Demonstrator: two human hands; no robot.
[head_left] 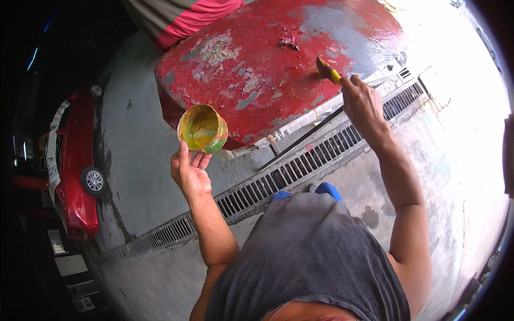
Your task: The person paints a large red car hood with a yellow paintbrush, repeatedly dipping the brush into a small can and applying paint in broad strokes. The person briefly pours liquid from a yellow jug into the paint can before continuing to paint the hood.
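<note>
My left hand (190, 174) holds up a small round tub (216, 143), its fingers under and around the near side. Yellowish residue coats its inside, and some liquid seems to lie at the bottom. In my right hand (365, 104) is a paintbrush (335, 77) with a yellow handle. The dark bristles point away from me, over a red car panel (278, 93); whether they touch it I cannot tell. Paint on this panel is wrinkled and blistered, with bare grey patches and a wet-looking sheen at the far right.
Newspaper (278, 134) lines the panel's near edge, beside a dark bar (302, 139). A long drain grate (300, 170) crosses the concrete floor in front of my feet. At left stands a red car (77, 176) with papered edges. Pink and grey cloth (187, 21) hangs beyond the panel.
</note>
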